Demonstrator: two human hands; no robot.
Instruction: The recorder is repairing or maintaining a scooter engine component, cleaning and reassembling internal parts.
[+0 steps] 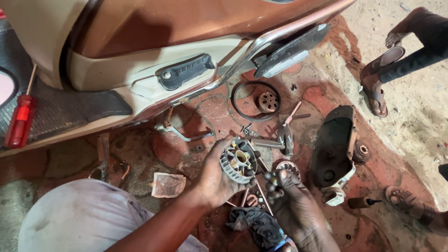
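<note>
Red-stained floor [322, 100] under scooter [154, 42]; left hand [214, 179] grips pulley [239, 161], right hand [296, 205] pinches rollers [274, 184].

Red screwdriver [19, 119] on scooter footboard [70, 109] — drive belt [255, 100], black cover [332, 144] on floor.

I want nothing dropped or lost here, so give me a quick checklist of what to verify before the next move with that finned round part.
1. Left hand grips the finned round part firmly: ok, fingers wrap its rim.
2. Centre bore of the part faces up and shows: ok.
3. Right hand holds small dark pieces securely: cannot tell, too small.
4. Rag within reach: ok, below the hands.
5. Belt clear of the hands: ok, on the floor beyond.
6. Red screwdriver stable: ok, resting on the scooter footboard.
</note>
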